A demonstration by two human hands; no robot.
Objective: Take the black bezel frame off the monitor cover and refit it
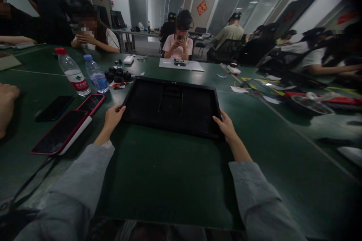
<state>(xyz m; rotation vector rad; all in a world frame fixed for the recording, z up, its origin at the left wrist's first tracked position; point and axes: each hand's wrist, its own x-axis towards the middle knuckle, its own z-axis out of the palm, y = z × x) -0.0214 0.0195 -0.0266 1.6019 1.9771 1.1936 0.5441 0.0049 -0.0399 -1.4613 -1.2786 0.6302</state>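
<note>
Between my two hands is a black monitor casing (pixel 195 111), a wide shallow shell with a raised rim and a rectangular recess in its middle. My left hand (pixel 113 116) grips its left edge near the front corner, thumb on top. At the opposite side, my right hand (pixel 226 125) holds the right edge close to the front corner, its thumb over the rim. The casing is level with the green table (pixel 169 180) or just above it; I cannot tell which. The undersides of my fingers are hidden behind the rim.
Left of the casing stand a red-capped bottle (pixel 74 73) and a blue-capped bottle (pixel 96 75), near two phones (pixel 60 131) and a dark phone (pixel 55 108). Black parts (pixel 117 74) lie behind. Wires (pixel 260 86) and a fan-like part (pixel 311 105) are at right. Several people sit around.
</note>
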